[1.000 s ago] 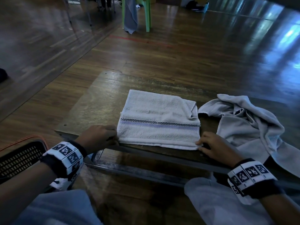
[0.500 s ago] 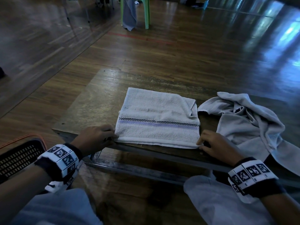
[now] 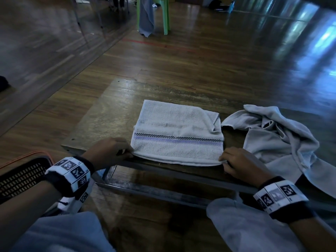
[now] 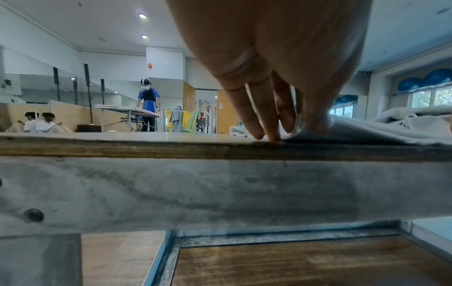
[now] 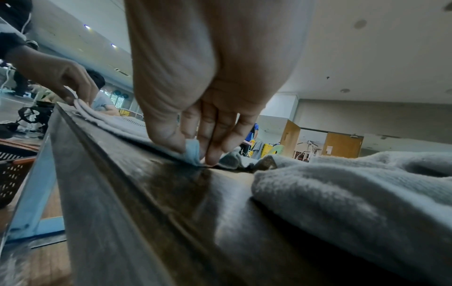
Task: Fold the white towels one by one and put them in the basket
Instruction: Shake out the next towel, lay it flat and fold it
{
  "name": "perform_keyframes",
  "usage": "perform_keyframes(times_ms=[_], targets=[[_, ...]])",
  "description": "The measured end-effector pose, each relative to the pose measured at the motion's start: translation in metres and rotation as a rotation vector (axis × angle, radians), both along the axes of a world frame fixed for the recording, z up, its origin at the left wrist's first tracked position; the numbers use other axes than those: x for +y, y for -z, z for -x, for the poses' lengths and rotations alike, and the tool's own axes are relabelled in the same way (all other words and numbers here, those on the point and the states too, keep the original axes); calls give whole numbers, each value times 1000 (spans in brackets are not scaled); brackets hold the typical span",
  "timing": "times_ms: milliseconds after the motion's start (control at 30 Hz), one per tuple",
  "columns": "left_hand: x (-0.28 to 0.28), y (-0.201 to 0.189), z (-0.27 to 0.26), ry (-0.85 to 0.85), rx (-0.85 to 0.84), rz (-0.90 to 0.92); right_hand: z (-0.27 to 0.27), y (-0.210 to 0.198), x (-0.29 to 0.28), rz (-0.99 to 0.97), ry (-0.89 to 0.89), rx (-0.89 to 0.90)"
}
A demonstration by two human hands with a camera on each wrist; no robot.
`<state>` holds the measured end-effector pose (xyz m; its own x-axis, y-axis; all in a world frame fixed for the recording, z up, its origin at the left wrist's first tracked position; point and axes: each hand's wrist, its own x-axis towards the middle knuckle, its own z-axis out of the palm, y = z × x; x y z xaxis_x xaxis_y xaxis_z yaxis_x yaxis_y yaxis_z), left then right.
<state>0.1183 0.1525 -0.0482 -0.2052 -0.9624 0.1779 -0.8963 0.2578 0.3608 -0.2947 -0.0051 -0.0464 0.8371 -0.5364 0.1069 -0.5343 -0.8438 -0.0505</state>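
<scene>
Head view: my left hand (image 3: pixel 109 151) pinches folded towel (image 3: pixel 176 133) near-left corner, my right hand (image 3: pixel 240 164) pinches near-right corner, on table (image 3: pixel 109 115).

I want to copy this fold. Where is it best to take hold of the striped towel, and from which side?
Probably at the two near corners, from the table's near edge. The striped towel lies flat with its near hem along that edge; the left hand and right hand already pinch those corners, so the half can lift away from you.
</scene>
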Motion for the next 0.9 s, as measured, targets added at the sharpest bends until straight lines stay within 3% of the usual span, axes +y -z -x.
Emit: perform_keyframes(times_ms=[333, 467, 700, 900], targets=[[-10, -12, 9, -115, -32, -63, -2, -3, -3, 17, 50, 10], [-11, -25, 8, -135, -53, 16, 1, -18, -3, 29, 68, -113], [-10, -84, 13, -159, -30, 225, 4, -73, 4, 90, 206, -472], [-14, -166, 29, -221, 71, 369, 8, -155, -3, 172, 217, -667]])
